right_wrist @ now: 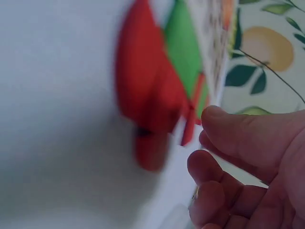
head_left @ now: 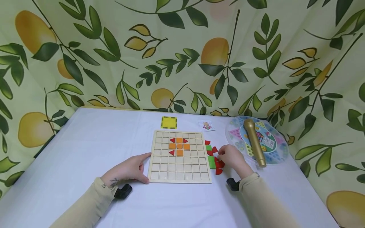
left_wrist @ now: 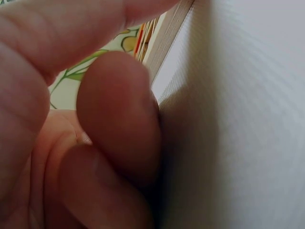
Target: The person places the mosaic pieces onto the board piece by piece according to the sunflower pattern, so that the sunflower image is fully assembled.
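A wooden grid board (head_left: pixel 196 177) lies flat on the table, with orange squares (head_left: pixel 179 153), an orange round piece and red triangles (head_left: pixel 172 152) in its upper middle cells. My left hand (head_left: pixel 129 169) touches the board's left side, index finger higher up and thumb at the near corner; its other fingers are bent in the left wrist view. To the board's right, my right hand (head_left: pixel 232 158) pinches a red piece (right_wrist: pixel 189 126) between thumb and fingertips. Below it lie loose red pieces (head_left: pixel 219 164) and green squares (head_left: pixel 212 161), partly overlapping.
Behind the board are a yellow square (head_left: pixel 169 122) with a dark-marked border and a small picture card (head_left: pixel 206 125). A gold microphone-shaped stick (head_left: pixel 254 142) rests on a round clear case (head_left: pixel 232 129) of coloured pieces at right. Patterned cloth (head_left: pixel 182 63) hangs behind the white-covered table (head_left: pixel 85 152).
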`<state>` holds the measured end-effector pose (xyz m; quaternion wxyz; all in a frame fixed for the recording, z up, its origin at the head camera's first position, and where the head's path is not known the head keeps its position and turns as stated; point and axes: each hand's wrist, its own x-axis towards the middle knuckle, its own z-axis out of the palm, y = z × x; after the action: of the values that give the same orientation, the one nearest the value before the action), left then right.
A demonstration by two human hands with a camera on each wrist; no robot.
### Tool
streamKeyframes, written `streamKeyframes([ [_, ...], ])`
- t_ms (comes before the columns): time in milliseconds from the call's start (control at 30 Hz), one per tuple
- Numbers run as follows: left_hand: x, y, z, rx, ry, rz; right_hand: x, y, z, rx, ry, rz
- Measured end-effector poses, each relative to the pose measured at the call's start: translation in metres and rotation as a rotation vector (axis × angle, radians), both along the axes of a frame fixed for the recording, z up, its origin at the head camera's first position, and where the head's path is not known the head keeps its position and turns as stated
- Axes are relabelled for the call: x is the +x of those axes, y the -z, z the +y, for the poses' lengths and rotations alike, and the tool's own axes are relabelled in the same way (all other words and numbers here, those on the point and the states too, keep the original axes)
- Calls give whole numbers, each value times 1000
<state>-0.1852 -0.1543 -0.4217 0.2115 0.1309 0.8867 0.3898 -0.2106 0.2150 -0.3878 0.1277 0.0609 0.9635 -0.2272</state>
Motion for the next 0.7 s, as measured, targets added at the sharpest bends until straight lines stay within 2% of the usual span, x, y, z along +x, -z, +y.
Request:
streamKeyframes([
  [167,0,1,-1,3,5,3,-1,13,-5,61,-47,8],
  [300,-1,2,-1,6,9,8,-2,14,-8,73,-43,-3],
  [533,-1,3,-1,-4,8,19,-3,13,-8,38,-39,-20],
  [700,-1,2,-1,-5,8,17,-4,10,-5,-44,-36,-43],
])
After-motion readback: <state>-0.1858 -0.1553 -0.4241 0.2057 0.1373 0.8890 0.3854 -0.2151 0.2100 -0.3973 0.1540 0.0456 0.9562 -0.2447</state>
